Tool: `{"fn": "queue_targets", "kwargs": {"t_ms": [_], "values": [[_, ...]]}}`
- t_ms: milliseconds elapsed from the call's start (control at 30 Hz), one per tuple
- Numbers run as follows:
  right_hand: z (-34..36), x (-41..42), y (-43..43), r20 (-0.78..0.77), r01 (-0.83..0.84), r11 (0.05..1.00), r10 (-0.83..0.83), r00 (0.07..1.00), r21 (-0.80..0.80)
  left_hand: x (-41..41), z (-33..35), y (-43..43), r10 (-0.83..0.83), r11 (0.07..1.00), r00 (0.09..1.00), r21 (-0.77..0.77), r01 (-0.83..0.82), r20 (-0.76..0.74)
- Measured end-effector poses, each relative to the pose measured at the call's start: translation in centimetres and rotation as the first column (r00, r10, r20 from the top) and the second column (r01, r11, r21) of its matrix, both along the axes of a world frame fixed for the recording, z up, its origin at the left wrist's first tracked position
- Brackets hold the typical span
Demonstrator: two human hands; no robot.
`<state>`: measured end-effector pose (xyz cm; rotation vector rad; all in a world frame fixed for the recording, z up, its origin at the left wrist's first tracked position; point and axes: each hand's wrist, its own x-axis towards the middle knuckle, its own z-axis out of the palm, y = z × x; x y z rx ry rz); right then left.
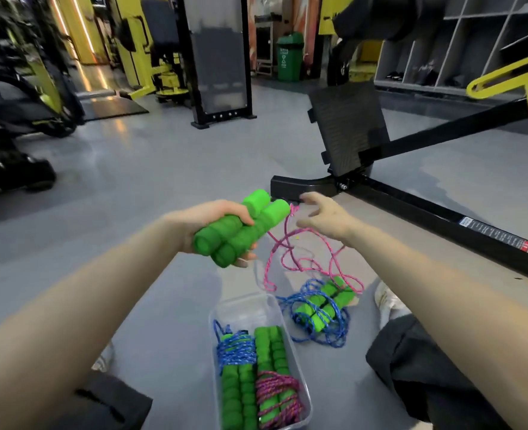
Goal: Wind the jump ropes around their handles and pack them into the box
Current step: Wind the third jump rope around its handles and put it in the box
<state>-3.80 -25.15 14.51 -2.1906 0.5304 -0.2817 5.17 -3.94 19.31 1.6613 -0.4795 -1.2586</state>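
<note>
Above the clear box, the left hand is raised with its grip curled round two green handles held side by side. The right hand hovers beside their far ends, grip spread and holding nothing; the pink rope trails to the floor beyond the box.

The handles look like matt, ribbed green foam. The pink rope and blue rope are braided, speckled cord. The box is clear, smooth plastic. The floor is grey with a dull sheen.
</note>
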Motion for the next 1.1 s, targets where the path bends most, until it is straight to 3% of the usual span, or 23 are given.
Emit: {"fn": "queue_targets", "kwargs": {"t_ms": [67, 167, 233, 333, 433, 533, 667, 800, 933, 1100], "values": [[1.5, 0.6, 0.1, 0.06, 0.031, 0.999, -0.029, 0.998, -0.021, 0.9, 1.8, 1.7, -0.031, 0.998, 0.998, 0.052, 0.028, 0.054], [3.0, 1.3, 1.2, -0.112, -0.224, 0.972, 0.215, 0.97, -0.075, 1.9, 3.9, 4.0, -0.11, 0.99, 0.983, 0.104, 0.096, 0.144], [3.4, 2.2, 3.1, -0.149, -0.391, 0.917, 0.398, 0.905, 0.08, 3.1, 4.7, 5.4, -0.16, 0.985, 0.971, 0.091, 0.145, 0.179], [3.2, 3.8, 5.5, 0.01, -0.516, 0.737, 0.569, 0.822, 0.437, 4.9, 5.0, 7.0, -0.16, 0.987, 0.976, -0.003, 0.162, 0.144], [3.4, 4.8, 7.4, 0.059, -0.588, 0.628, 0.657, 0.752, 0.51, 6.1, 4.9, 8.1, -0.121, 0.989, 0.989, -0.071, 0.127, 0.086], [3.4, 5.8, 8.0, 0.115, -0.549, 0.669, 0.577, 0.809, 0.501, 6.0, 4.6, 8.3, -0.069, 0.995, 0.996, -0.073, 0.074, 0.058], [3.8, 5.9, 8.1, 0.323, -0.525, 0.535, 0.429, 0.844, 0.662, 5.3, 3.9, 7.4, 0.01, 0.998, 0.998, -0.06, -0.007, 0.058], [3.1, 6.4, 8.5, 0.329, -0.395, 0.667, 0.23, 0.916, 0.632, 4.7, 3.4, 6.2, -0.051, 0.994, 0.999, -0.093, 0.05, -0.007], [2.8, 6.3, 9.0, 0.338, -0.356, 0.646, 0.158, 0.928, 0.675, 4.2, 3.0, 5.4, -0.119, 0.985, 0.989, -0.135, 0.107, -0.085], [3.5, 6.0, 9.5, 0.376, -0.288, 0.707, 0.033, 0.926, 0.646, 4.1, 2.5, 5.2, -0.094, 0.991, 0.992, -0.099, 0.085, -0.08]]}}
